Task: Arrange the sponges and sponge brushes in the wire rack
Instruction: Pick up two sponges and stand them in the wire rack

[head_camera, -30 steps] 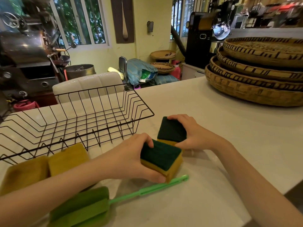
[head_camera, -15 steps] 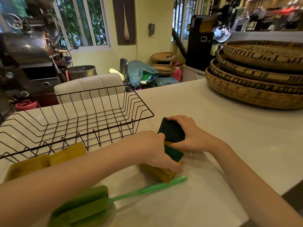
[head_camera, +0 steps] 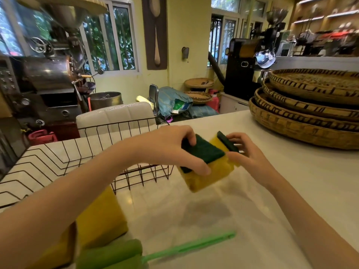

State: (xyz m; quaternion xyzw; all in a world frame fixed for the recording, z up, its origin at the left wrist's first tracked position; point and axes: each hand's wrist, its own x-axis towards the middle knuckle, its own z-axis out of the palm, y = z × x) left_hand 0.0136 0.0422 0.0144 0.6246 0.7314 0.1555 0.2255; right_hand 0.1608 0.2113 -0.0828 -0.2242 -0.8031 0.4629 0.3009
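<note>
Daylight enters through the barred windows [head_camera: 108, 39] at eleven and one o'clock, leaving the room evenly bright, though the dark metal roasting machine [head_camera: 48, 74] at ten o'clock sits in shade. The pale white table [head_camera: 291, 181] carries a soft grey shadow at six o'clock, probably cast by the raised hands. Motion blur smears the yellow-and-green sponges [head_camera: 206, 162] and the shelves at two o'clock. Wide-angle distortion bends the stacked woven trays [head_camera: 310, 113] at three o'clock.

Black wire rack [head_camera: 81, 160], woven baskets [head_camera: 310, 113]
</note>
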